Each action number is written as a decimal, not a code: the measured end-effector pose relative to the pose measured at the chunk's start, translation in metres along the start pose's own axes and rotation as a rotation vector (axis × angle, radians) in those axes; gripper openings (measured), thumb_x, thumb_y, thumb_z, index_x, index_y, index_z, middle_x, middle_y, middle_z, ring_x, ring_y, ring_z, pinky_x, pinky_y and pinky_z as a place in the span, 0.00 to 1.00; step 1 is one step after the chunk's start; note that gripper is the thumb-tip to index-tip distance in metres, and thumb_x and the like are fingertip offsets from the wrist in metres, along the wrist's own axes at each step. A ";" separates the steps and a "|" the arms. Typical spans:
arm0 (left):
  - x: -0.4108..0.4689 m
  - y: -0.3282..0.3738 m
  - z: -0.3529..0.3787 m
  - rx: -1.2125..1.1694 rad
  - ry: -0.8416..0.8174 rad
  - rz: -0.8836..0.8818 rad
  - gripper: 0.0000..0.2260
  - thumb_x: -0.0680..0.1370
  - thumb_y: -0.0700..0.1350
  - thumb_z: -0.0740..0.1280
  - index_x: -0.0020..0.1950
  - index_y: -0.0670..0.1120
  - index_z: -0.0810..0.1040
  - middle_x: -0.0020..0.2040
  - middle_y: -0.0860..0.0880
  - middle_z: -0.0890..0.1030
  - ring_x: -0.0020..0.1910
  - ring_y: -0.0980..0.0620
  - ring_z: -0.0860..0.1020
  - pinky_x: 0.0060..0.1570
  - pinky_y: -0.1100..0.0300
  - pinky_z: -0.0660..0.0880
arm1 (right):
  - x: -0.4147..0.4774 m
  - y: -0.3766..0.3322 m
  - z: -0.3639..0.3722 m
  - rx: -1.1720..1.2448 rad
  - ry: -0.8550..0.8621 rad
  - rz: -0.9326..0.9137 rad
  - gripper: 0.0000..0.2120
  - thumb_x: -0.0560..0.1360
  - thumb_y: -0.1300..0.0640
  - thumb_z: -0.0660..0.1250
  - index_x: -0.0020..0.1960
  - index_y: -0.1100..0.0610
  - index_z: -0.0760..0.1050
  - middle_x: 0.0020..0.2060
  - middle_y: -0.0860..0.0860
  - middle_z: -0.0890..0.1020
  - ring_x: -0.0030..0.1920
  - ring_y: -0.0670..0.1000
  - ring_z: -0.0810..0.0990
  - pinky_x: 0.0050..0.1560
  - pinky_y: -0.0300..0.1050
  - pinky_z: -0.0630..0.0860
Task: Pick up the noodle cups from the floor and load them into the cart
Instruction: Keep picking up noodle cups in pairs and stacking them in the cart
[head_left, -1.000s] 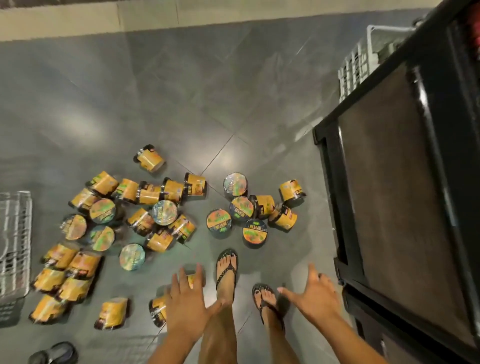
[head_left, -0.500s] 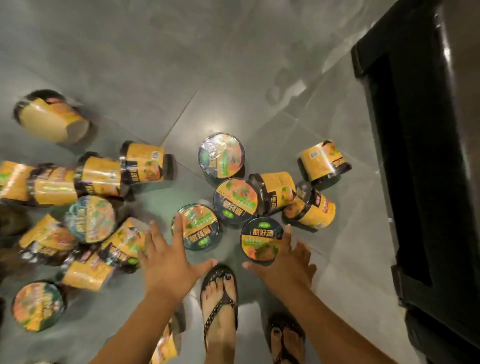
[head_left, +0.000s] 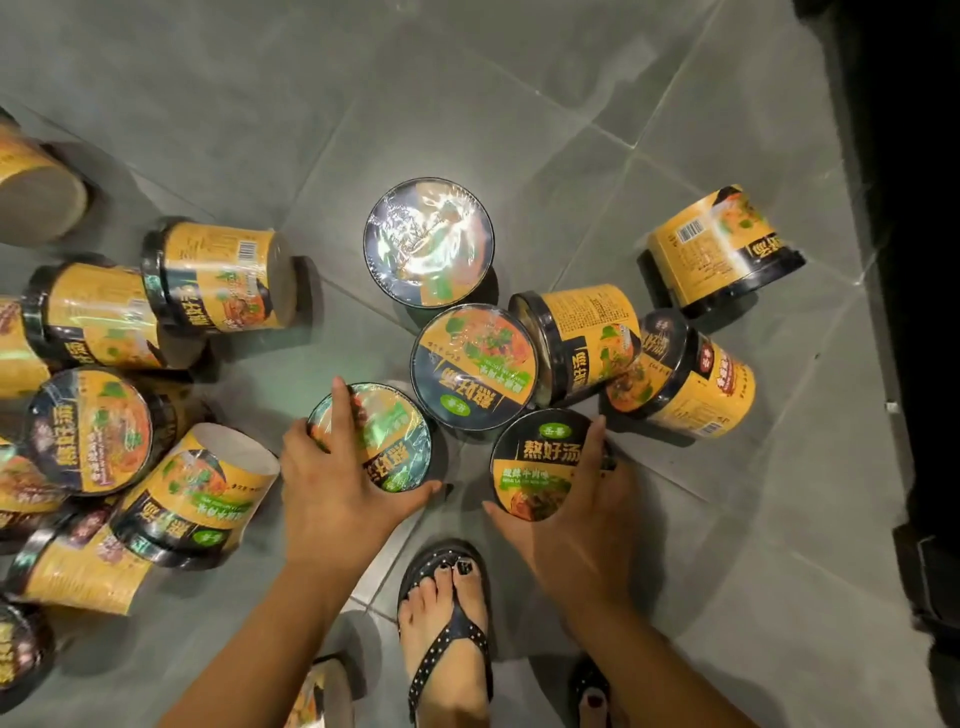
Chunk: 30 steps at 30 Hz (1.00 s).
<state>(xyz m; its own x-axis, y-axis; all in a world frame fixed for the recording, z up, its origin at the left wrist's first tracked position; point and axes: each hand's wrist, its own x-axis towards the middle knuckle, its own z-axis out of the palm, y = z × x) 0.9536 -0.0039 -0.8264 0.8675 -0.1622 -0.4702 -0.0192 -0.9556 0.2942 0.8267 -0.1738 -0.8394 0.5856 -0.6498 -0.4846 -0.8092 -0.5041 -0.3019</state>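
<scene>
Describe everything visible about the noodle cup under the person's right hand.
The noodle cup stands upright on the grey tile floor, lid up. Its round film-wrapped lid is black with gold characters and a green badge, above an orange strip and a noodle photo. The right hand grips its rim, thumb at the near-left edge, fingers at the right. Its walls are hidden. Another upright cup sits just beyond it; contact is unclear.
</scene>
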 end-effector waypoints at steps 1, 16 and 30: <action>-0.004 0.001 -0.003 -0.007 0.002 -0.011 0.62 0.55 0.66 0.78 0.79 0.51 0.47 0.63 0.35 0.64 0.63 0.35 0.65 0.63 0.43 0.69 | 0.000 -0.001 -0.005 0.003 -0.001 -0.015 0.65 0.54 0.23 0.67 0.77 0.45 0.34 0.60 0.57 0.62 0.55 0.61 0.72 0.52 0.58 0.77; -0.135 0.085 -0.212 -0.017 0.015 -0.131 0.63 0.55 0.66 0.79 0.79 0.55 0.43 0.64 0.34 0.63 0.63 0.33 0.64 0.61 0.42 0.69 | -0.083 -0.072 -0.259 -0.002 -0.035 -0.136 0.66 0.54 0.30 0.76 0.77 0.48 0.40 0.54 0.56 0.67 0.54 0.56 0.69 0.57 0.49 0.72; -0.397 0.116 -0.406 -0.131 0.183 -0.346 0.62 0.55 0.71 0.75 0.78 0.57 0.41 0.65 0.34 0.65 0.63 0.33 0.67 0.58 0.42 0.72 | -0.256 -0.122 -0.504 0.003 -0.054 -0.342 0.66 0.57 0.30 0.75 0.78 0.48 0.37 0.59 0.56 0.63 0.62 0.56 0.63 0.63 0.51 0.68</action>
<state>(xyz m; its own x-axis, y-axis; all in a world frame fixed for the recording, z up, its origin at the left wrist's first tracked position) 0.8086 0.0499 -0.2680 0.8858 0.2212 -0.4080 0.3426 -0.9046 0.2535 0.7997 -0.2333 -0.2646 0.8198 -0.4122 -0.3975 -0.5664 -0.6861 -0.4566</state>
